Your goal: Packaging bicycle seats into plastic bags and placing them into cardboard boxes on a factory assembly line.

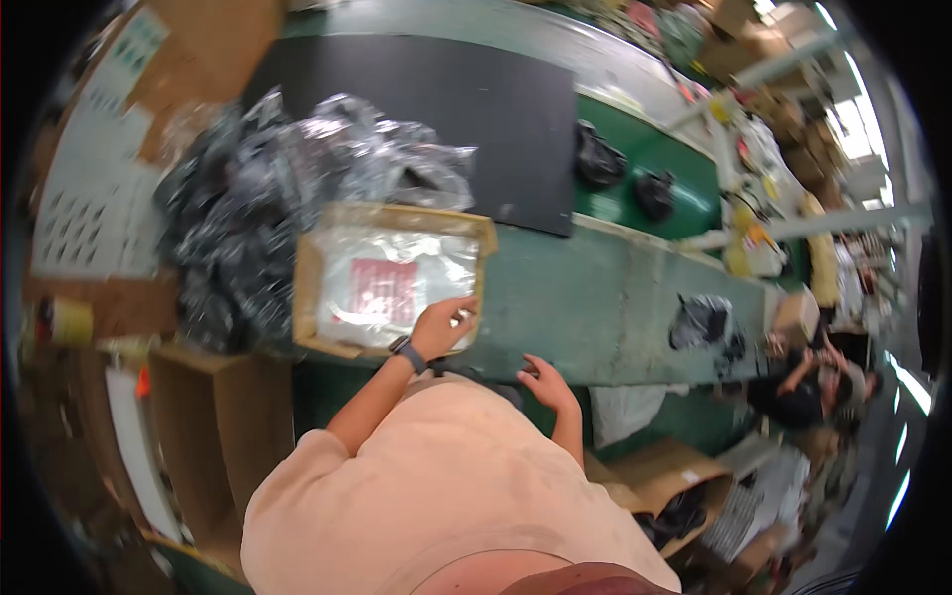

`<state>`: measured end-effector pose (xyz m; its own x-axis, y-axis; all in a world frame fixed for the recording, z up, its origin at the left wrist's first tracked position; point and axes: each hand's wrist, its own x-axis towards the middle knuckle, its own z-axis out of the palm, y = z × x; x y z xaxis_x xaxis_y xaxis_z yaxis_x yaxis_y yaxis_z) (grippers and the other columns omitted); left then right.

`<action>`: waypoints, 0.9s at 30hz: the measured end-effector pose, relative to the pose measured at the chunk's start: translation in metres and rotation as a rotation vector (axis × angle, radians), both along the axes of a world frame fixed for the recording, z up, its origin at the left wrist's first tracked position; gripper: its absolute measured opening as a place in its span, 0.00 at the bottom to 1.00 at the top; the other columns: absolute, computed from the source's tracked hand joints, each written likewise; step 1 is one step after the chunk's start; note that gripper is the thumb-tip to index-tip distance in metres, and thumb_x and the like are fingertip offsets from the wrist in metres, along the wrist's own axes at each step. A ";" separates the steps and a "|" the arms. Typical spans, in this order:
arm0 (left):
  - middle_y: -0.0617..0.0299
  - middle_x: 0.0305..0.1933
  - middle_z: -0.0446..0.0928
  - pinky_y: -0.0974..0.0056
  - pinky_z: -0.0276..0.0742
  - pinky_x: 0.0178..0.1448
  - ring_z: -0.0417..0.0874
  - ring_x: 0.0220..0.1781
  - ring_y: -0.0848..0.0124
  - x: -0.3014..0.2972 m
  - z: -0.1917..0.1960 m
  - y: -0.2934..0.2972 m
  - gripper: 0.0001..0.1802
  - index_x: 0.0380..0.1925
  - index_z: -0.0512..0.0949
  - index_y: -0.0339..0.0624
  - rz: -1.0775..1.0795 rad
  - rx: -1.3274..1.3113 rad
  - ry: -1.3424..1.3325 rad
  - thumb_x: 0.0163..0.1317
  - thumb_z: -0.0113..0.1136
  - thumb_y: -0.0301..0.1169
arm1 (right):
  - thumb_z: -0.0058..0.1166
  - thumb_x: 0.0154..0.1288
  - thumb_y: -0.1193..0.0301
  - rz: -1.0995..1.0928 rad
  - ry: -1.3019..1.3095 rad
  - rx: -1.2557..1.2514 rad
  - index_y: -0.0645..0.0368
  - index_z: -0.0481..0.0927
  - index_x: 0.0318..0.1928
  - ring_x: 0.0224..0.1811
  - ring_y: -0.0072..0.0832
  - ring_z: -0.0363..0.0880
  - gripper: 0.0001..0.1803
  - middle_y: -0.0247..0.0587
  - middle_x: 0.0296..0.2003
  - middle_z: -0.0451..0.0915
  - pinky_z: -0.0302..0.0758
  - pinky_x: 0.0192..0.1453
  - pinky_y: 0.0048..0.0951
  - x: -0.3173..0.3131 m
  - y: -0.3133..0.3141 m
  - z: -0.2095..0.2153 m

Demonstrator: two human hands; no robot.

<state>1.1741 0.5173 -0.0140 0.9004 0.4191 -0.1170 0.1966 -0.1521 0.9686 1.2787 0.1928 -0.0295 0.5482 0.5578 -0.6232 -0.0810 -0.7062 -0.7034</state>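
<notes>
A shallow cardboard box (305, 288) lies on the green table in front of me. In it are clear plastic bags (436, 260), the top one bearing a red printed patch (385, 291). My left hand (443, 327), a watch on its wrist, is over the box's near right corner. Its fingers are partly bent and apart, close to the plastic; whether they touch it I cannot tell. Just right of the box, my right hand (543, 382) hovers by the table's near edge, fingers apart and holding nothing.
A heap of crumpled dark, shiny plastic bags (238, 218) presses against the box's left and far sides. Behind lies a black mat (516, 129). Black bundles (600, 157) rest on a green surface beyond. Another dark bag (700, 322) sits farther right, near a co-worker (793, 392). Open cartons (674, 471) stand below.
</notes>
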 end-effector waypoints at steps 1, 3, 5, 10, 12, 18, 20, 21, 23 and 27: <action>0.55 0.46 0.90 0.57 0.86 0.50 0.90 0.43 0.59 0.016 0.027 -0.001 0.18 0.56 0.87 0.42 -0.167 0.079 -0.006 0.67 0.71 0.31 | 0.67 0.73 0.61 -0.054 -0.014 -0.019 0.61 0.73 0.75 0.60 0.43 0.87 0.35 0.57 0.59 0.86 0.82 0.64 0.40 0.024 -0.005 -0.001; 0.52 0.49 0.89 0.52 0.86 0.55 0.89 0.49 0.51 0.056 0.038 0.017 0.19 0.56 0.86 0.43 -0.086 0.452 -0.141 0.65 0.71 0.30 | 0.67 0.72 0.59 0.017 -0.127 -0.037 0.61 0.74 0.74 0.60 0.43 0.87 0.35 0.55 0.59 0.86 0.82 0.64 0.41 0.075 -0.004 -0.007; 0.50 0.54 0.86 0.50 0.83 0.60 0.86 0.57 0.48 0.108 0.053 0.045 0.24 0.60 0.83 0.42 0.004 0.677 -0.172 0.63 0.73 0.31 | 0.68 0.72 0.58 -0.050 -0.108 -0.007 0.60 0.75 0.74 0.60 0.44 0.86 0.36 0.55 0.60 0.86 0.82 0.64 0.42 0.134 -0.002 -0.010; 0.50 0.51 0.86 0.49 0.83 0.56 0.87 0.53 0.51 0.191 0.018 0.113 0.31 0.65 0.80 0.38 0.078 1.065 -0.043 0.69 0.67 0.47 | 0.69 0.71 0.61 0.117 -0.401 0.004 0.61 0.73 0.75 0.55 0.35 0.86 0.37 0.51 0.61 0.84 0.83 0.60 0.39 0.316 0.074 -0.029; 0.53 0.45 0.87 0.49 0.82 0.51 0.87 0.46 0.53 0.216 0.003 0.106 0.31 0.63 0.83 0.42 0.023 0.972 0.167 0.71 0.62 0.53 | 0.69 0.71 0.62 0.029 -0.563 0.114 0.61 0.71 0.77 0.52 0.34 0.87 0.39 0.53 0.66 0.81 0.84 0.57 0.38 0.407 0.096 -0.062; 0.56 0.36 0.87 0.50 0.81 0.49 0.87 0.41 0.54 0.229 -0.006 0.119 0.18 0.44 0.88 0.45 0.085 1.063 0.195 0.67 0.64 0.47 | 0.66 0.73 0.67 -0.679 -0.168 0.310 0.51 0.37 0.87 0.46 0.38 0.90 0.57 0.64 0.82 0.58 0.90 0.40 0.33 0.572 0.240 -0.059; 0.56 0.36 0.87 0.50 0.81 0.49 0.87 0.41 0.55 0.250 -0.009 0.114 0.17 0.42 0.88 0.45 0.083 1.055 0.149 0.66 0.64 0.46 | 0.67 0.73 0.64 -0.803 -0.021 0.385 0.47 0.30 0.87 0.42 0.42 0.91 0.61 0.60 0.73 0.69 0.89 0.35 0.37 0.611 0.234 -0.070; 0.56 0.36 0.87 0.50 0.81 0.49 0.87 0.42 0.55 0.260 -0.012 0.110 0.17 0.42 0.89 0.45 0.074 1.048 0.122 0.65 0.64 0.45 | 0.67 0.73 0.63 -0.864 0.082 0.437 0.45 0.29 0.87 0.41 0.43 0.91 0.61 0.58 0.69 0.73 0.89 0.33 0.38 0.624 0.224 -0.079; 0.56 0.35 0.87 0.49 0.81 0.49 0.87 0.41 0.54 0.262 -0.011 0.110 0.16 0.40 0.88 0.45 0.082 1.057 0.107 0.65 0.63 0.44 | 0.68 0.73 0.57 -0.953 0.083 0.430 0.38 0.30 0.86 0.32 0.38 0.88 0.61 0.50 0.59 0.78 0.85 0.26 0.37 0.613 0.222 -0.088; 0.56 0.36 0.87 0.48 0.80 0.48 0.87 0.41 0.53 0.249 -0.005 0.114 0.15 0.40 0.89 0.45 0.082 1.061 0.149 0.64 0.62 0.41 | 0.60 0.73 0.37 -1.205 0.205 0.799 0.32 0.51 0.83 0.26 0.26 0.77 0.48 0.38 0.47 0.74 0.76 0.23 0.28 0.529 0.191 -0.091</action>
